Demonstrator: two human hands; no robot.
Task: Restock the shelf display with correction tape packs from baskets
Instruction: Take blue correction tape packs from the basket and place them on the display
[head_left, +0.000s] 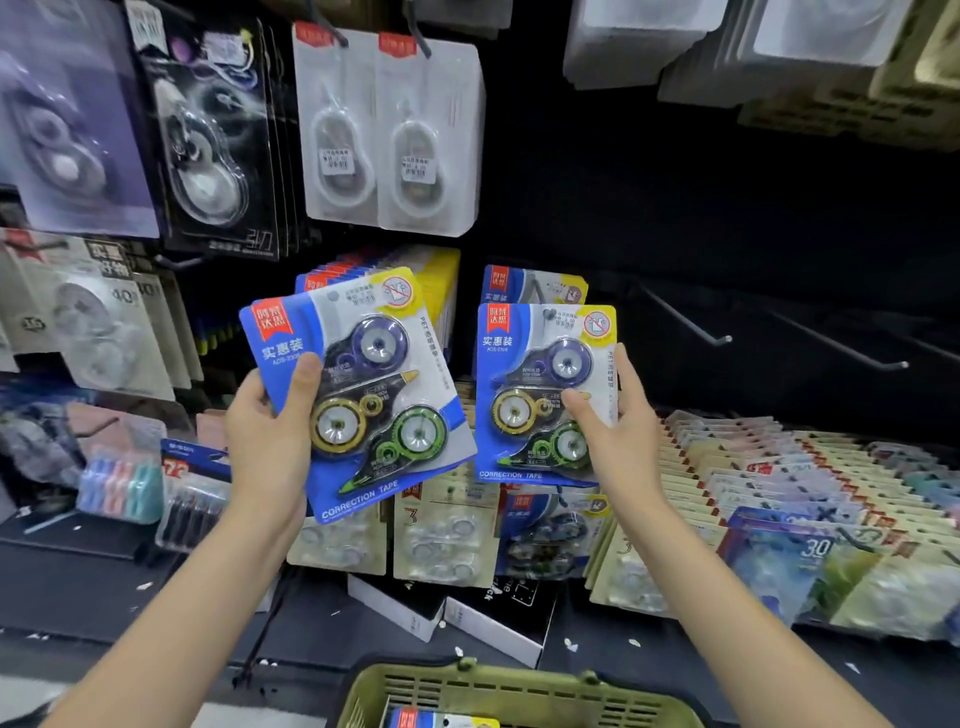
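Note:
My left hand (270, 431) grips a blue correction tape pack (358, 389) by its left edge, thumb on the front; the pack tilts to the right and shows a purple, a yellow and a green dispenser. My right hand (618, 431) holds a second, upright pack of the same kind (540, 384) at its right edge, in front of the display. More packs of this kind hang behind on hooks (535, 286), and a stack of them (363, 270) shows behind the left pack. Below, a green basket (519, 691) holds another pack (441, 719).
Bare metal hooks (691, 322) jut from the dark back panel at right. Other carded tape packs (389, 135) hang above and at left. Rows of flat packs (779, 483) lie on the shelf at right; white boxes (467, 613) sit on the lower ledge.

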